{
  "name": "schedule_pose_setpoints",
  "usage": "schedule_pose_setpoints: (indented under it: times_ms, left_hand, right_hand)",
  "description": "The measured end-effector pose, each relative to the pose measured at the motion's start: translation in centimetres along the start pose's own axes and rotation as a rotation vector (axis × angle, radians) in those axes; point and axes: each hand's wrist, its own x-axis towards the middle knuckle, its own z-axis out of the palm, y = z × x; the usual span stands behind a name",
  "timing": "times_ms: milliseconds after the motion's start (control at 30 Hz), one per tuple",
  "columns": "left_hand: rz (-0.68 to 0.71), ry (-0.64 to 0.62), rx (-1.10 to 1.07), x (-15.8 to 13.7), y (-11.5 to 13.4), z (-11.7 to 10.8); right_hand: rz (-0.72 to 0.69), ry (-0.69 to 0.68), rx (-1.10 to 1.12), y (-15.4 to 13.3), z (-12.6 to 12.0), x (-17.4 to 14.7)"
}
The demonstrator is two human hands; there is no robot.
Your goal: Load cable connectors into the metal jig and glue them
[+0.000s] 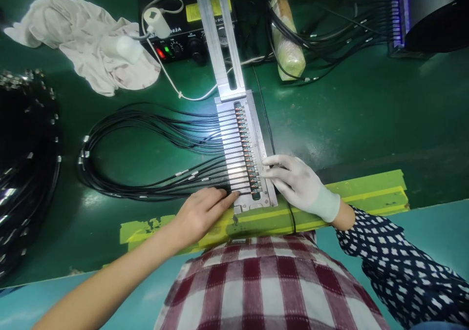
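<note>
A metal fixture plate (234, 166) lies on the bench, with a row of black cables (124, 125) running across it from the left. Their stripped ends (246, 144) line up over a slot in the plate. My bare left hand (200, 215) is at the plate's lower left corner, its index finger stretched along the lowest cable. The thumb is hidden beneath. On the other side, my right hand (298, 183), in a white glove, has its fingers stretched out and slightly apart, fingertips touching the plate's right edge.
A slotted metal arm (220, 37) reaches to the plate's top, before a black control box (183, 42). White cloth (88, 42) and a dark cable bundle (25, 174) lie left. A wrapped roll (287, 42) and more cables sit back right. Green-yellow tape (366, 193) lines the bench edge.
</note>
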Motion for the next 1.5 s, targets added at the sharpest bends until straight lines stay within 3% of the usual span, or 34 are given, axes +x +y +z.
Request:
schedule_pose_setpoints:
  times_ms: [300,500,633,733,800,867,900,1000,1067,1133,1233,1267,1300,1367,1500]
  left_hand:
    - [-0.091,0.015,-0.095,-0.5,0.6,1.0]
    - [-0.259,0.124,0.213,-1.8,3.0,1.9]
    - [-0.266,0.143,0.178,-2.1,2.9,3.1]
    - [-0.239,0.219,0.122,-1.6,2.5,3.5]
    - [-0.220,0.234,0.079,-0.8,2.3,3.3]
    - [-0.206,0.222,0.048,0.5,2.3,2.6]
    - [-0.193,0.207,0.042,1.2,2.3,2.1]
    - [-0.115,0.177,0.076,3.6,2.5,0.2]
    - [-0.075,0.172,0.107,4.7,2.3,-0.9]
    - [-0.086,0.182,0.097,5.1,1.8,-1.6]
    - [-0.160,0.187,-0.043,5.6,0.2,-1.8]
    - [-0.190,0.190,-0.111,6.1,-0.4,-1.8]
    - [-0.217,0.192,-0.180,7.0,-1.2,-1.7]
    - [-0.270,0.188,-0.303,10.2,-2.7,-1.5]
    - [-0.481,0.185,-0.450,21.7,-5.8,-0.6]
  right_hand:
    - [0.010,-0.002,0.034,0.1,-0.1,0.1]
    - [0.046,0.011,0.062,-0.5,0.1,-0.4]
    - [0.028,0.036,0.083,0.9,-1.1,0.6]
    - [0.048,0.284,-0.094,3.5,-4.2,4.6]
    - [0.241,0.384,-0.287,5.0,-6.4,8.9]
    - [0.406,0.256,-0.411,6.2,-7.9,13.8]
    - [0.420,0.243,-0.414,6.7,-8.3,16.1]
    - [0.446,0.292,-0.382,8.2,-9.6,21.5]
    - [0.455,0.362,-0.326,9.4,-11.3,23.1]
    - [0.438,0.459,-0.255,10.9,-13.7,22.7]
    - [0.382,0.677,-0.140,13.7,-17.1,19.0]
    - [0.358,0.801,-0.078,14.6,-17.7,17.0]
    - [0.295,1.025,0.076,15.6,-18.0,14.7]
    - [0.266,1.331,0.293,17.3,-17.2,10.1]
    - [0.385,1.395,0.406,19.5,-13.8,4.1]
